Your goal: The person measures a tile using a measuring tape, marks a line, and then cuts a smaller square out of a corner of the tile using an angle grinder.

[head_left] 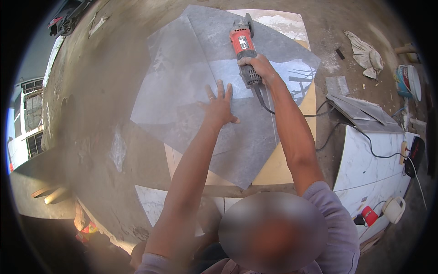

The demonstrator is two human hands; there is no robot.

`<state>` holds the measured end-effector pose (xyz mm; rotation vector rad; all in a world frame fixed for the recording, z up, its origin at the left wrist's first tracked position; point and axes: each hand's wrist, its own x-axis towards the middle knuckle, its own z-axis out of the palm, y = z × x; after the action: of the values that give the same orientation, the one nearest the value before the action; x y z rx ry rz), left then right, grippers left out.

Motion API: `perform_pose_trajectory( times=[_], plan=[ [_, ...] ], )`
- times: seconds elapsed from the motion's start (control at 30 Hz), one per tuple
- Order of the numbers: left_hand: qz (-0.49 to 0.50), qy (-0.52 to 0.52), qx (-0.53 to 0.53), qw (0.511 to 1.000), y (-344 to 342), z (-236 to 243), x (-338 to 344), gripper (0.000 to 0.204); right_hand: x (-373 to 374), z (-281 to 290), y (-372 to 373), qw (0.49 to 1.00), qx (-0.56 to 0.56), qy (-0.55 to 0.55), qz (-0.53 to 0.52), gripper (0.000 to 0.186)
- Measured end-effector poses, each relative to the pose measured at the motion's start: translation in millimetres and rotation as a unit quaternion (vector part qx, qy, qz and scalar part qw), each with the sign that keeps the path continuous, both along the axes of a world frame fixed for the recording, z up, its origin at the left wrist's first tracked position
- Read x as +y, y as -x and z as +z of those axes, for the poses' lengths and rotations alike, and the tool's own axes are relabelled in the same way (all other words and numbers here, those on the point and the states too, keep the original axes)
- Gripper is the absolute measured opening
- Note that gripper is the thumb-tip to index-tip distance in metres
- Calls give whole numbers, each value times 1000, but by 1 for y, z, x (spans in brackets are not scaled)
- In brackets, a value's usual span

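Note:
My right hand (259, 67) is wrapped round the rear body of a red and black angle grinder (242, 42). The grinder's disc (249, 25) stands on edge at the far side of the glossy grey tile (267, 39); I cannot tell whether it touches the surface. A black cord (263, 101) runs from the tool's back end off to the right. My left hand (220, 105) lies flat with fingers spread on the grey tile, nearer to me and left of the grinder. Another grey tile piece (171, 55) adjoins along a straight seam at the left.
Beneath the grey tiles lie tan boards (273, 169). To the right, cut tile pieces (360, 109) rest by white marbled tiles (369, 160) with a power strip (404, 152). A rag (365, 55), a bucket (407, 82) and a white jug (393, 210) are farther right. Dust blurs the left side.

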<state>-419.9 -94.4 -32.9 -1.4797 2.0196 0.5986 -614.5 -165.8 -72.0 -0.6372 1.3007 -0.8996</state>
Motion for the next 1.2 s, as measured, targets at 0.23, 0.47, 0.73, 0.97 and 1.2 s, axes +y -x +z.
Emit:
perform_pose_trajectory(
  times=[0.23,0.47,0.73,0.97,1.2],
  plan=[
    [-3,-5,-8,1000,2,0,-1,139,22,-4,-4,999,21,30,-10,35],
    [-2,-2,-4,1000,0,-1,-2,139,48,-1,-6,997,46,54,-18,43],
    [-2,-3,-2,1000,1,-1,-1,139,22,-6,0,999,32,19,1,39],
    [-2,-6,-2,1000,1,0,-2,139,6,-2,0,1000,10,9,-6,35],
    [3,-7,1,1000,2,1,-1,139,21,-5,-2,1000,20,22,-5,40]
  ],
)
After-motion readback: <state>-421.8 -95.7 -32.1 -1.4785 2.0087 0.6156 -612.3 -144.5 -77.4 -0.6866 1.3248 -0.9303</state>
